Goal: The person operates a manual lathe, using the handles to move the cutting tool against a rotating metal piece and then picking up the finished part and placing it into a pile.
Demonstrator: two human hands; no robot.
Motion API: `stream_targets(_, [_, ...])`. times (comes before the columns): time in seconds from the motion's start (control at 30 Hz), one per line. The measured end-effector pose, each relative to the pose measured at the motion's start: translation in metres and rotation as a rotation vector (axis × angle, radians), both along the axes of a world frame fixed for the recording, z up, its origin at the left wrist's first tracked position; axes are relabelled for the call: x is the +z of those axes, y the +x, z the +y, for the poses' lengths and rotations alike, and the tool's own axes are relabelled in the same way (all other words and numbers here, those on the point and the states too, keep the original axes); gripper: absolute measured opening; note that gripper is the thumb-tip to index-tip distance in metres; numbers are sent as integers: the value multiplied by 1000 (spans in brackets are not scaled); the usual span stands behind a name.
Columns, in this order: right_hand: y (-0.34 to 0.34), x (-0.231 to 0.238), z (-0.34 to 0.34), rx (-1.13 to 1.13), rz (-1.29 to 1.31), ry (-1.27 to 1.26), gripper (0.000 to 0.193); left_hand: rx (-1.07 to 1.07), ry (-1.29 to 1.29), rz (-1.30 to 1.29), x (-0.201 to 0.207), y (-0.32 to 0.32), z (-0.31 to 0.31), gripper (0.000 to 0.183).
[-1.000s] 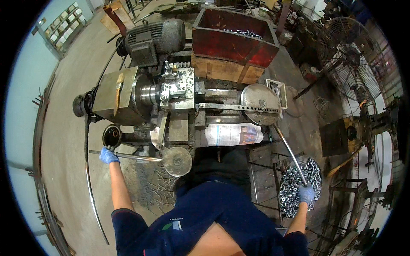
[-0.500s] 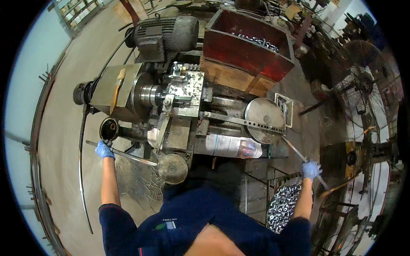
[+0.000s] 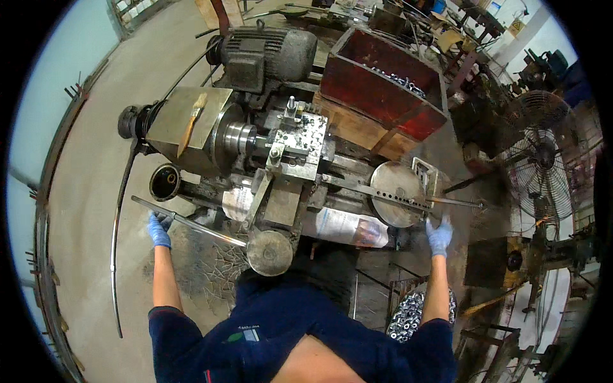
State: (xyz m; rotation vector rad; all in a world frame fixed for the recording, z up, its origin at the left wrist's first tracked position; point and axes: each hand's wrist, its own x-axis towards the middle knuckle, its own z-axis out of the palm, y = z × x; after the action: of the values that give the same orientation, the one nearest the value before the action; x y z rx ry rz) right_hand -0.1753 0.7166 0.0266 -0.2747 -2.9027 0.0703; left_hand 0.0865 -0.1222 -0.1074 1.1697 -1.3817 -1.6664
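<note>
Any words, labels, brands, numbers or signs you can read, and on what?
Navy shirt, chest: small upside-down lettering beside a green-and-pale emblem; not copied out here.
Printed paper sheet at the machine: lines and a picture, too blurred to read.
Yellow sign, upper right background: too small to read.
No other text that I can make out.

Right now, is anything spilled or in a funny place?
Yes: thin wiry scraps lie strewn across the floor, looking spilled. A paintbrush also lies loose atop the boxy housing, which seems a funny spot.
</note>
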Motion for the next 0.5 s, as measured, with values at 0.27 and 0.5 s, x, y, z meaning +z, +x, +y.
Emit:
stream_targets(0.27, [87,-20,15,-72,-50,-291,43,-978,-1117,-1067,33,-64,99,43])
stream_targets(0.5, [95,40,-52,47,-57,-460,31,-806,-986,-1065,-39,-45,104,43])
